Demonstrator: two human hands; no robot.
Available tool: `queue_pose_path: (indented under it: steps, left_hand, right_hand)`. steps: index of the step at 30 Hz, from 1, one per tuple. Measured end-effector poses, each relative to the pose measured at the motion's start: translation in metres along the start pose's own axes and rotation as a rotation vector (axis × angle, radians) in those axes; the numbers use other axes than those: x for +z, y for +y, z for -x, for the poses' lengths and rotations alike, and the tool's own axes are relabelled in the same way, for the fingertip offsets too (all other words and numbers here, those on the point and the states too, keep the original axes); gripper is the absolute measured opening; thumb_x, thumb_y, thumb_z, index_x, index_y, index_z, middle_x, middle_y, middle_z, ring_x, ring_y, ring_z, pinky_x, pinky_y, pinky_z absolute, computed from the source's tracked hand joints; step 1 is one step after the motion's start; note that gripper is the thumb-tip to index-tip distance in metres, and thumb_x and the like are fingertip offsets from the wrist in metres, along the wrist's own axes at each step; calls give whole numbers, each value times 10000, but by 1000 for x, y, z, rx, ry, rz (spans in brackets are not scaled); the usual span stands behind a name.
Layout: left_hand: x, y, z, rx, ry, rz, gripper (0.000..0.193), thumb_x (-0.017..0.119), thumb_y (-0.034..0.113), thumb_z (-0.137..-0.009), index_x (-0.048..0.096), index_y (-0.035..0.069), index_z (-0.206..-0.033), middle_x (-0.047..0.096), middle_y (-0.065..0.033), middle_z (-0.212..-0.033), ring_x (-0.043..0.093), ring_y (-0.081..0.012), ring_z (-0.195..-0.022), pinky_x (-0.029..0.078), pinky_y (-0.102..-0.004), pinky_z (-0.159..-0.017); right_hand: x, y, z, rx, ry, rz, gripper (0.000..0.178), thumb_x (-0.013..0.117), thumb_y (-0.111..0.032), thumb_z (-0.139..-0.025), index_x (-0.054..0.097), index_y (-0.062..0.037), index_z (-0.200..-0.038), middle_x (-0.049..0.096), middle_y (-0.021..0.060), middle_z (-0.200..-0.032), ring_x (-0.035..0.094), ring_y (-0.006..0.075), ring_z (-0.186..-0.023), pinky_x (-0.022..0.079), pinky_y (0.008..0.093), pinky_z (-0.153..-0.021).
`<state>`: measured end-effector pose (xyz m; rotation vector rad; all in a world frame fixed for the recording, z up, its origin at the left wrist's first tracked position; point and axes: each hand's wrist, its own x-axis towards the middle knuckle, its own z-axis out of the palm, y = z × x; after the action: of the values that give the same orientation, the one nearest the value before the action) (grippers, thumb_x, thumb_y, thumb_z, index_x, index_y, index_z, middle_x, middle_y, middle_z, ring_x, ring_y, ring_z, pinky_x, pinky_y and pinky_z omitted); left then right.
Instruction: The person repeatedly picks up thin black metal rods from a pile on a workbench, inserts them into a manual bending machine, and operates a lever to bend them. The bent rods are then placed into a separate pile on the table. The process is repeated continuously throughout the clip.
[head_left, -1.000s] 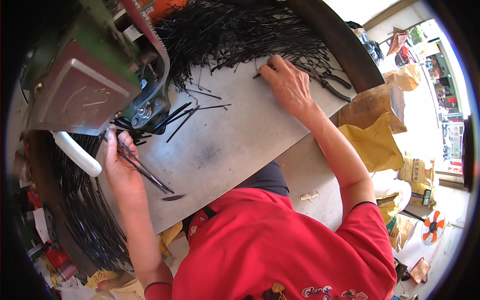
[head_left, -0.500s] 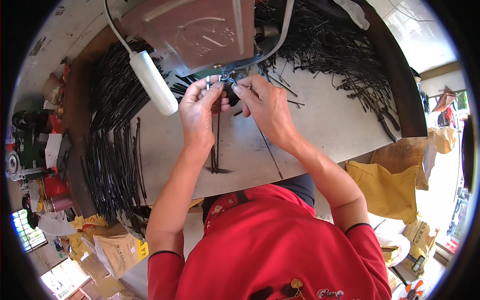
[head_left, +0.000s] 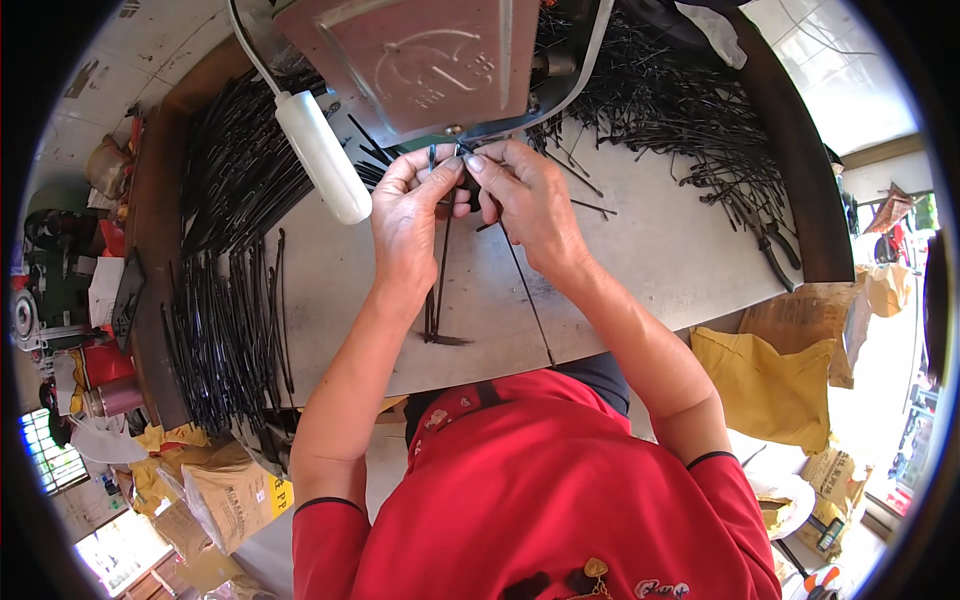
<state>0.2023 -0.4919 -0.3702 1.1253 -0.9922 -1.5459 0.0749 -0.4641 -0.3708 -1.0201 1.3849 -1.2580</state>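
Note:
Just below the machine head, my left hand and my right hand are close together, thumbs and fingertips pinched. Thin black rods run down from my left fingers toward the tabletop. Another thin black rod extends from under my right hand to the table's near edge. Between the fingertips sits a small dark, shiny piece, too small to make out. The rods' upper ends are hidden by my fingers.
A reddish-brown machine head overhangs the metal table. Left of it hangs a white lamp. Black rods lie bundled at left and heaped at the far right. Pliers rest by the right rim.
My fingertips have drawn closer together beneath the machine, my right hand shifting left. The lower end of the right-hand rod has moved slightly left. The whole view has shifted a little.

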Motion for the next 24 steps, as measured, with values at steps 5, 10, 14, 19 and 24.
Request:
queue_pose_path:
  steps: [5, 10, 14, 19, 24]
  left_hand:
    - [-3, -1, -2, 10, -17, -11, 178, 682, 120, -847, 629, 29, -990, 645, -20, -763, 568, -79, -596, 431, -209, -573]
    - [-2, 3, -2, 1, -25, -18, 156, 683, 144, -847, 637, 57, -968, 636, -4, -754, 539, -70, -588, 359, -202, -540]
    - [-3, 6, -4, -32, -20, -39, 161, 678, 121, -845, 626, 34, -970, 652, -40, -791, 584, -91, -606, 447, -213, -568]
    - [-6, 0, -9, -92, -19, 24, 149, 666, 117, -846, 614, 27, -952, 643, -39, -780, 582, -96, -615, 435, -211, -570]
    - [-5, -5, 2, -56, -15, 30, 162, 662, 127, -845, 572, 30, -938, 623, -47, -762, 563, -106, -635, 414, -218, -583]
  right_hand:
    - [0, -1, 1, -7, -21, -60, 195, 544, -145, -927, 611, 38, -922, 585, 46, -610, 488, 71, -483, 368, 240, -403]
    - [1, 4, -1, -90, -1, -85, 181, 559, -132, -918, 619, 39, -919, 590, 49, -626, 493, 67, -492, 362, 234, -400]
    - [-2, -5, -1, 22, -26, -88, 173, 566, -127, -909, 622, 37, -906, 599, 52, -631, 499, 71, -476, 357, 231, -385]
    - [1, 0, -6, 5, -29, -119, 192, 567, -148, -906, 615, 37, -889, 601, 53, -611, 512, 80, -464, 350, 236, -364]
    - [-10, -12, 7, 95, -94, 67, 207, 566, -167, -912, 602, 35, -930, 598, 45, -612, 512, 81, -478, 370, 242, -402]
